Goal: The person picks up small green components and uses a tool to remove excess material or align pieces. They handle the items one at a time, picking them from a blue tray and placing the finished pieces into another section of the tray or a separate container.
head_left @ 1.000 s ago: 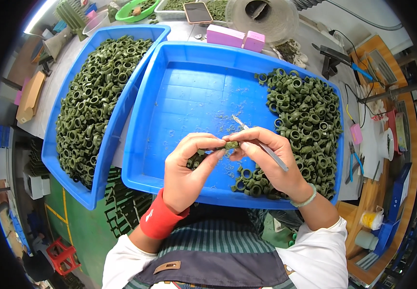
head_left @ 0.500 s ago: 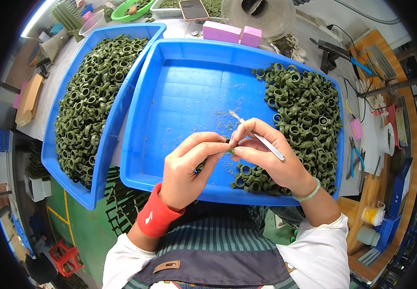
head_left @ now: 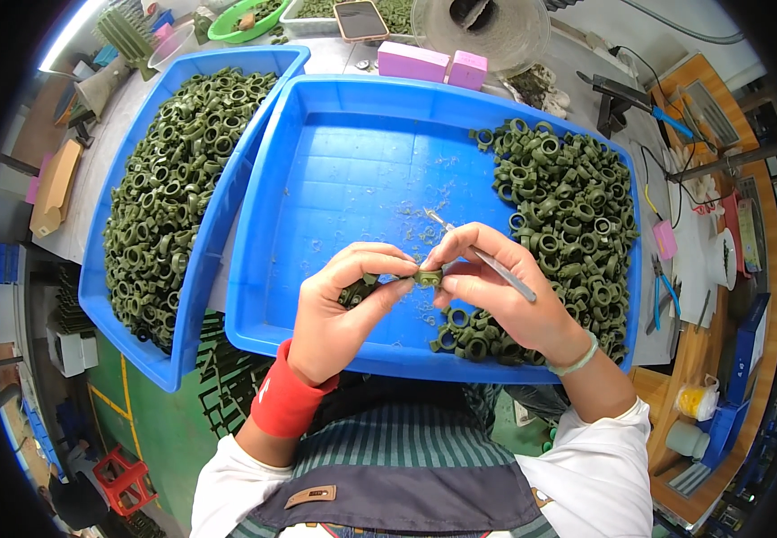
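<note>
Between my two hands, over the front part of a blue tray [head_left: 352, 161], is a small olive-green ring part [head_left: 428, 279]. My left hand [head_left: 339, 309], with a red wristband, pinches it between thumb and forefinger; more green ring parts [head_left: 358, 290] are tucked in that palm. My right hand [head_left: 505, 282] touches the ring's other side with its fingertips. A slim silver craft knife [head_left: 507, 276] also lies in the right hand, its tip pointing away to the far left and its handle end past the knuckles. Ring parts [head_left: 577, 211] heap along the tray's right side.
Another blue tray [head_left: 193, 345] on the left is full of green ring parts. Thin shavings [head_left: 424, 193] are scattered over the middle tray's floor. Pink blocks [head_left: 413, 60] and a phone [head_left: 360, 20] lie beyond it. Blue-handled pliers [head_left: 666, 291] lie on the right.
The ring part has turned and now shows more of its side. My left hand has shifted slightly left and opened its grip, exposing parts in the palm. The knife has tilted slightly.
</note>
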The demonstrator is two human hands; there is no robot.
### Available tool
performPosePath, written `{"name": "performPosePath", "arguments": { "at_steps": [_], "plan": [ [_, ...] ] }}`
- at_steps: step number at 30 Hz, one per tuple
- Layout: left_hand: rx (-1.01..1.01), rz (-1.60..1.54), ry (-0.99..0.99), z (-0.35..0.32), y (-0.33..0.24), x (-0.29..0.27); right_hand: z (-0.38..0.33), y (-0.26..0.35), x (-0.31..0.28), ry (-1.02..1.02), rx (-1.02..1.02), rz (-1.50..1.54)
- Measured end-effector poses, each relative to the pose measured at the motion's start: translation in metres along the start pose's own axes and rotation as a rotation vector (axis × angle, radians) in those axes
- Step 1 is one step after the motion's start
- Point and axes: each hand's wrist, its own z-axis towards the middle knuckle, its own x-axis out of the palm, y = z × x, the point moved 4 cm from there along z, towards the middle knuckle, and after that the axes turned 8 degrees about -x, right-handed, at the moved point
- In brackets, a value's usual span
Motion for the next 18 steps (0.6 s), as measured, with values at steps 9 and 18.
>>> {"name": "performPosePath", "arguments": {
  "at_steps": [9,18],
  "plan": [
    [-0.356,-0.418,0.046,0.001,0.01,0.002,0.0,0.01,0.013,0.082,-0.567,-0.702],
    [-0.196,-0.292,-0.047,-0.002,0.005,0.001,0.002,-0.001,0.001,-0.118,-0.386,-0.408]
  ]
}}
